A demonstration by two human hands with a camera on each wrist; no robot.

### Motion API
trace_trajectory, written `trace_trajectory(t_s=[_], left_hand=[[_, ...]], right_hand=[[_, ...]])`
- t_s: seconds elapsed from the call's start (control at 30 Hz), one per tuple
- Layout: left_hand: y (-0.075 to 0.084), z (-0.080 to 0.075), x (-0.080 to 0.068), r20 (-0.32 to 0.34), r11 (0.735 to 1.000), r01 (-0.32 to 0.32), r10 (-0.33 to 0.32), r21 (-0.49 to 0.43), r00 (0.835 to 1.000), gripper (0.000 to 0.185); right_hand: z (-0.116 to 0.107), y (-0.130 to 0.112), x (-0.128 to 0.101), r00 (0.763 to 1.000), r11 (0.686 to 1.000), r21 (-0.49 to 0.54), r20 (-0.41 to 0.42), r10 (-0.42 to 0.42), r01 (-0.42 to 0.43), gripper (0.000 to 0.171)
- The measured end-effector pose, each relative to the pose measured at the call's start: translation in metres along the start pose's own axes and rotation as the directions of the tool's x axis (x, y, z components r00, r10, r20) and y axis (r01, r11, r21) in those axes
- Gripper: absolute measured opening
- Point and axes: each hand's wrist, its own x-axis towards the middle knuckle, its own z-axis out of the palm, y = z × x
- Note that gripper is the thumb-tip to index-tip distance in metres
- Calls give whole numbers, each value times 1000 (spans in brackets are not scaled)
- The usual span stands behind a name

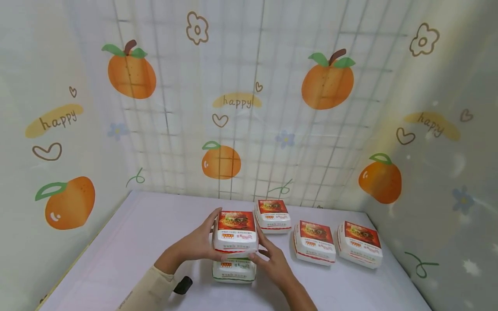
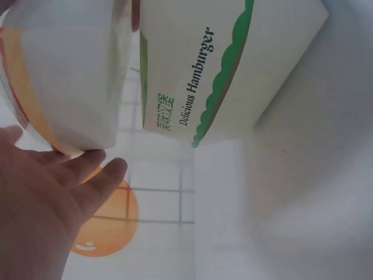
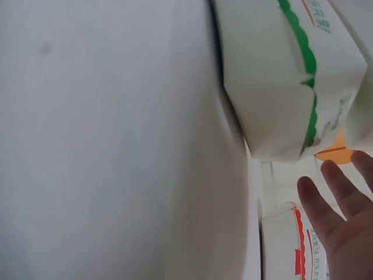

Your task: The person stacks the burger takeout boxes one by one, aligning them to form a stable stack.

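Both hands hold a red-trimmed hamburger box (image 1: 235, 235) with a burger picture on its lid. The left hand (image 1: 196, 242) grips its left side, thumb low on the front. On the right side lies the right hand (image 1: 275, 263), its thumb at the lower front corner. Directly beneath is a green-trimmed hamburger box (image 1: 234, 273) standing on the table, its top mostly hidden. In the left wrist view, a narrow gap shows between the held box (image 2: 70, 81) and the green-trimmed box (image 2: 192, 76).
Three more red-trimmed hamburger boxes stand to the right: one behind (image 1: 273, 218), one in the middle (image 1: 314, 244) and one farthest right (image 1: 359, 245). A black object (image 1: 183, 285) is by the left sleeve. A curtain with printed oranges (image 1: 221, 162) encloses the white table (image 1: 155, 220).
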Motion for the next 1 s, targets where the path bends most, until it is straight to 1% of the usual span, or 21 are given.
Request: trace_trajectory(t_s=[0.17,0.27,0.43,0.63,0.73,0.87,1.0], left_hand=[[-4,-1,-2,11,996,-86,86,-5,996,133],[-3,-2,-2,10,994,-114,114,1,993,130],[-3,0,-3,10,994,-110,110,0,994,124],[-8,3,-6,-5,995,-105,105,0,994,121],[-10,4,-9,-11,996,-94,94,0,995,120],[-13,4,-12,-15,995,-96,96,-4,995,121],[-13,5,-13,-15,995,-99,99,-2,995,122]], right_hand=[[-2,0,-1,1000,999,-33,27,0,1,81],[-3,-2,-2,999,1000,-21,33,-16,17,81],[-4,-6,-4,999,999,6,21,-49,48,80],[-3,-5,-7,1000,1000,17,21,1,-1,79],[-3,-4,-9,1000,999,44,17,4,-4,80],[-5,-4,-11,1000,998,60,8,-11,10,81],[-6,-3,-11,999,997,68,2,-46,46,79]])
